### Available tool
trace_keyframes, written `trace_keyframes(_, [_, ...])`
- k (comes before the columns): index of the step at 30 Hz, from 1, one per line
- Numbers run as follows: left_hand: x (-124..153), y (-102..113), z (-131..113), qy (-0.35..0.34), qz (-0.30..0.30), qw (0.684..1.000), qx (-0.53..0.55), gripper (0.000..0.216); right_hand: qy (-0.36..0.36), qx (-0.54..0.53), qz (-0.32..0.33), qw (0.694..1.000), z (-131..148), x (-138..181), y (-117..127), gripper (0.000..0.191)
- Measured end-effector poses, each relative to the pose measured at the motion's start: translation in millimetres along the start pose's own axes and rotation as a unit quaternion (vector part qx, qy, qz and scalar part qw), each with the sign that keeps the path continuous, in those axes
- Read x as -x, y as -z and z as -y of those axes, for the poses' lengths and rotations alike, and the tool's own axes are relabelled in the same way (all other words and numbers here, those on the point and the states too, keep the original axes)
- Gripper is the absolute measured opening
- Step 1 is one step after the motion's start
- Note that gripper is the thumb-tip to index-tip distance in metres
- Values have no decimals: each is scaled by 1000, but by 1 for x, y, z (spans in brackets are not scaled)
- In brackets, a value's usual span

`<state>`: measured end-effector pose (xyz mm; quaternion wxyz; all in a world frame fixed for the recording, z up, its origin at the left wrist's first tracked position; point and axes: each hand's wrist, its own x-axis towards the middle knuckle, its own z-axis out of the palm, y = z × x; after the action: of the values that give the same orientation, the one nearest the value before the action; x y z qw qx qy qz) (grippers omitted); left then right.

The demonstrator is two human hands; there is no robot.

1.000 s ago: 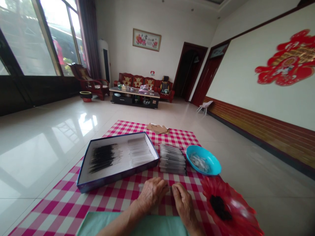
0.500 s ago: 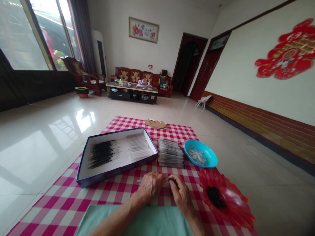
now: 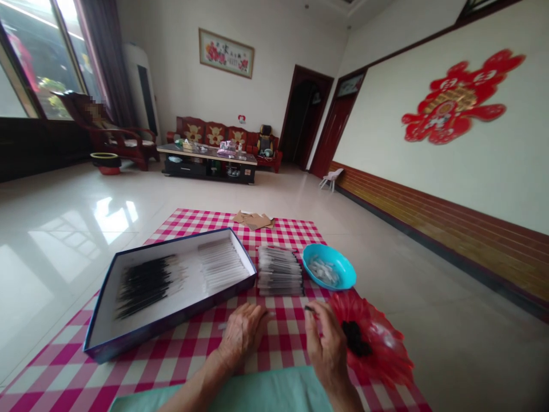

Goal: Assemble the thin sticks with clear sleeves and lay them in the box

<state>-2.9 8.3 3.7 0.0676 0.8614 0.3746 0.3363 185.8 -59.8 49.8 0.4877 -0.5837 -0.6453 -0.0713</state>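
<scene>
My left hand (image 3: pixel 242 333) is closed around a thin translucent tube (image 3: pixel 222 326) that looks like a pen barrel. Both its ends stick out past the fingers, just over the checked cloth. Apart from it, my right hand (image 3: pixel 326 340) pinches a small black piece (image 3: pixel 307 308) between thumb and forefinger. Beside that hand stands a red petal-edged bowl (image 3: pixel 388 343) with a heap of small black pieces (image 3: pixel 357 339). Beyond the hands lies a stack of translucent sticks with dark cores (image 3: pixel 279 272), resembling pens.
At left is a shallow blue-edged box (image 3: pixel 171 320) with black-ended refills (image 3: pixel 146 283) and clear tubes (image 3: pixel 221 263). A turquoise bowl (image 3: pixel 348 277) holds small translucent pieces. Torn cardboard (image 3: pixel 254 221) lies at the far edge. Green cloth (image 3: pixel 274 392) lies nearest me.
My hands have come apart; the right one has moved away to the right with the black piece. The view has swung right, shifting the scene left.
</scene>
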Motion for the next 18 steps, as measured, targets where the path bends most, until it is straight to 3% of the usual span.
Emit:
trace_keyframes(4, [0,0,-2,2,2,1000,-3,23,-6,158,-43,987,-28,-13,39,24])
trace_keyframes(10, [-2,2,-4,2,-10,1000,-5,20,-38,301,31,953,-81,-5,56,30])
trace_keyframes(12, [-3,3,-6,2,-13,1000,-3,20,-33,284,19,958,-77,-4,52,32])
trace_keyframes(15, [-3,4,-7,2,-13,1000,-3,20,-11,177,-8,984,-50,-4,34,31])
trace_keyframes(18, [-2,4,-8,1,-4,1000,0,20,1,40,43,998,-18,3,5,25])
